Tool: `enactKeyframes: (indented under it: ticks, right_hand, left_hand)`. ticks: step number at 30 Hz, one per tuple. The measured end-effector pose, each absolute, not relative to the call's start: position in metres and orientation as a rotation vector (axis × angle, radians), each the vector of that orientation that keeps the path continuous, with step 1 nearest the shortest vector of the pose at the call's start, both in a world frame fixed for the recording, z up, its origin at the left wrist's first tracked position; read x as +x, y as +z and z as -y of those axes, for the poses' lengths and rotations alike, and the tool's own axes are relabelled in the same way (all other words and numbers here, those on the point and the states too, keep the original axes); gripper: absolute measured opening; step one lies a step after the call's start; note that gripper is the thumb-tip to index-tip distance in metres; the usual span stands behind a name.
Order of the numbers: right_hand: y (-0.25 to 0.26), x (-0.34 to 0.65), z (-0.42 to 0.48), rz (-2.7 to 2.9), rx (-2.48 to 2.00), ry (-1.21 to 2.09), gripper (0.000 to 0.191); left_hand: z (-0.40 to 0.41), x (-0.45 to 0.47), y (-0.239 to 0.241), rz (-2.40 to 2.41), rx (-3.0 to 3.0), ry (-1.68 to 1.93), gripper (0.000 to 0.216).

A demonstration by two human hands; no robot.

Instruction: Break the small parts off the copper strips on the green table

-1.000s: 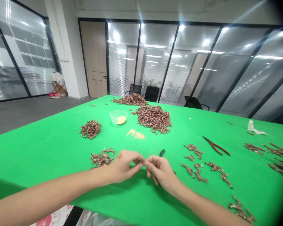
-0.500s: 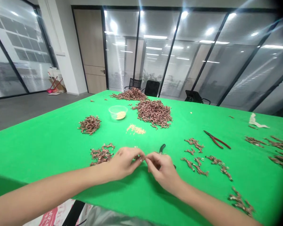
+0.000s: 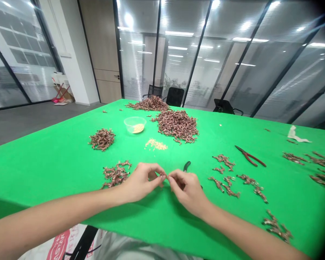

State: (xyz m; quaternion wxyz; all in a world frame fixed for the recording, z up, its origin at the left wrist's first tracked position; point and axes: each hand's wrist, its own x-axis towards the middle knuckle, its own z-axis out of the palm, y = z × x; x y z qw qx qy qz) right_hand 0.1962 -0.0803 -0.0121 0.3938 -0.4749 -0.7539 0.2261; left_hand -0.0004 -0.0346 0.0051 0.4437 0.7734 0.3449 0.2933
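My left hand (image 3: 146,180) and my right hand (image 3: 188,189) meet fingertip to fingertip above the green cloth (image 3: 151,220). Both are pinched closed on something too small to make out. Just left of my left hand lies a small heap of brown, shiny figure-like pieces (image 3: 116,175). Behind my right hand a black curved handle (image 3: 187,166) pokes out, and the rest of that tool is mostly hidden. Beyond the hands, a scatter of tiny yellowish bits (image 3: 156,144) lies near a clear plastic bowl (image 3: 135,125) with more bits inside.
Larger brown piles (image 3: 177,125) stand farther back, and another heap (image 3: 102,139) is at left. Red-handled pliers (image 3: 249,156) rest at right, near loose clusters of brown pieces (image 3: 224,161). A crumpled white tissue (image 3: 296,134) lies at far right.
The camera view has tilted down slightly, so the table things sit higher in view. My hands stay together, with the left fingers shifted a little at the pinch.
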Motion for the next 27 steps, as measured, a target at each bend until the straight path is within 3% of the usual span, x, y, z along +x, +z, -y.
enactKeyframes:
  ticks: [12,21,27]
  right_hand:
    - [-0.023,0.192,0.103,2.415,-0.967,-0.127,0.021]
    - [-0.023,0.190,0.104,2.470,-1.067,-0.157,0.032]
    - [-0.022,0.189,0.111,2.581,-0.826,-0.100,0.035]
  left_hand:
    - [0.015,-0.002,-0.005,-0.860,1.526,0.860,0.040]
    - [0.018,0.001,-0.001,-0.858,1.440,0.843,0.047]
    - [0.017,0.002,-0.003,-0.852,1.405,0.841,0.051]
